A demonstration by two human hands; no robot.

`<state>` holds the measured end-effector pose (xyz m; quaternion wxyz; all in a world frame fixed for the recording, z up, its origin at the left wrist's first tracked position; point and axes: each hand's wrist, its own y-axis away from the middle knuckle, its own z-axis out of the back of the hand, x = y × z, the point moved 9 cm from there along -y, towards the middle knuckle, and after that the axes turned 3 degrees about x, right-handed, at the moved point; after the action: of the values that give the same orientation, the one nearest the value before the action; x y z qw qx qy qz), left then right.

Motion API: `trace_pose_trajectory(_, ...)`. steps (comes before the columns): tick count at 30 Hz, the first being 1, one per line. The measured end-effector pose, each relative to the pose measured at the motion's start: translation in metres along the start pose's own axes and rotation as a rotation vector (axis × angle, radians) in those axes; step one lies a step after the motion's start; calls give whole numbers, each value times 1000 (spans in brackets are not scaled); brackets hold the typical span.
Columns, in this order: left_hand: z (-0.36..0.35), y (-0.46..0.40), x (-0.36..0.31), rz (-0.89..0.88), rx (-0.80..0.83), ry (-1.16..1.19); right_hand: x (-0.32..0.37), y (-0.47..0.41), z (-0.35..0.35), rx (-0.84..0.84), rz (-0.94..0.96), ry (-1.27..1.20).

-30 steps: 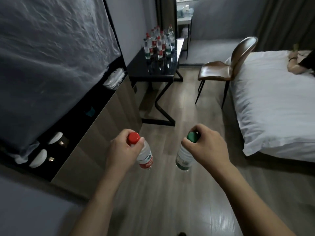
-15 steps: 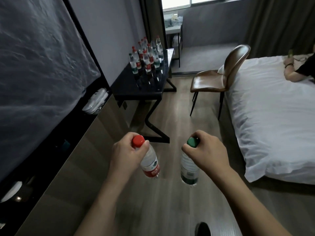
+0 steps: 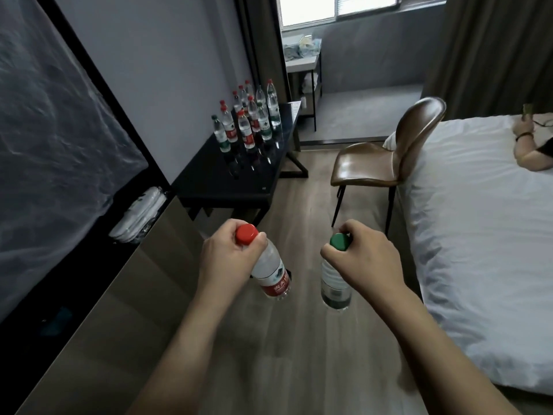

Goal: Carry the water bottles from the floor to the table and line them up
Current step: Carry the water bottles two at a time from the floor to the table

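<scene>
My left hand grips a red-capped water bottle by its neck, and the bottle hangs tilted above the wooden floor. In my right hand a green-capped water bottle hangs by its top, nearly upright. Ahead and to the left stands a black table. Several bottles with red and green caps stand in rows at its far end; the near half of the top is bare.
A brown chair stands between the table and a white bed on the right, where another person's arm rests. A dark cabinet and large covered panel run along the left. Wooden floor lies open between.
The table and chair have come closer and larger in view as I walk forward. Both hands still carry their bottles, now slightly lower in the frame.
</scene>
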<state>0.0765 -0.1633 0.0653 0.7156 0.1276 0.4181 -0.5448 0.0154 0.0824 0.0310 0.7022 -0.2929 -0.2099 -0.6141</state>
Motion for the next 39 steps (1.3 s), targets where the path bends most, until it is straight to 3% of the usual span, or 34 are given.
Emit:
trace_pose_trajectory(9,-95,-129,25,26,48,20,-50,-146,-34,30,-42,7)
trace_pose_trajectory(28,-228,-418,35,30,15,36,-64,-490,-86,127,52,34)
trace_pose_trajectory(39,-264,-554,19,98,-135,-28,-49,-669,-111,213,227,17)
